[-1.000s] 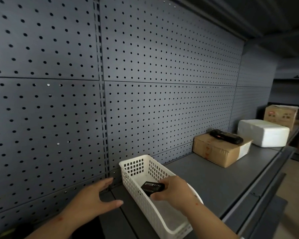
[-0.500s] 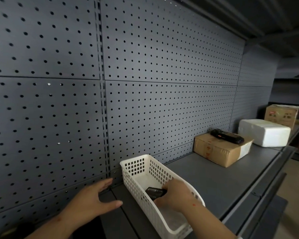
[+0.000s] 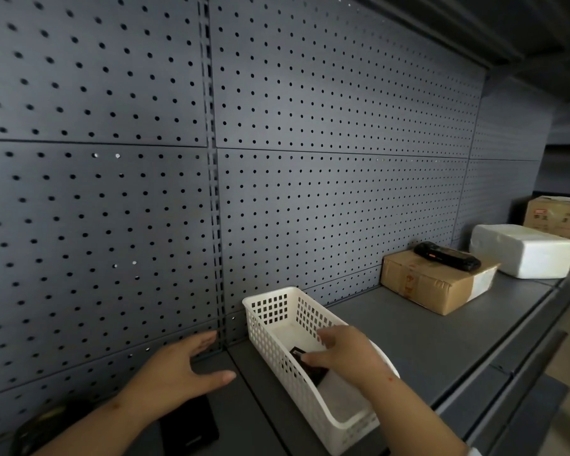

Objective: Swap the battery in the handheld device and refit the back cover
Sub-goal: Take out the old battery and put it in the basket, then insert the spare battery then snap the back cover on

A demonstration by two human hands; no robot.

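A black battery (image 3: 310,368) lies low inside the white plastic basket (image 3: 267,311) on the grey shelf. My right hand (image 3: 346,355) is inside the basket just above it, fingers spread; the thumb tip is at the battery's edge and the other fingers are lifted off it. My left hand (image 3: 178,373) hovers open left of the basket, palm down. Below it a flat black object (image 3: 191,426) rests on the shelf, partly hidden by my forearm. A black handheld device (image 3: 446,260) lies on a cardboard box (image 3: 431,287) further right.
A grey pegboard wall (image 3: 310,159) backs the shelf. A white foam block (image 3: 524,251) and a second cardboard box (image 3: 556,215) sit at the far right. The shelf's front edge (image 3: 494,366) runs diagonally on the right.
My right hand carried the battery down from above the basket rim to the basket's floor, and its fingers have spread apart. My left hand has barely moved.
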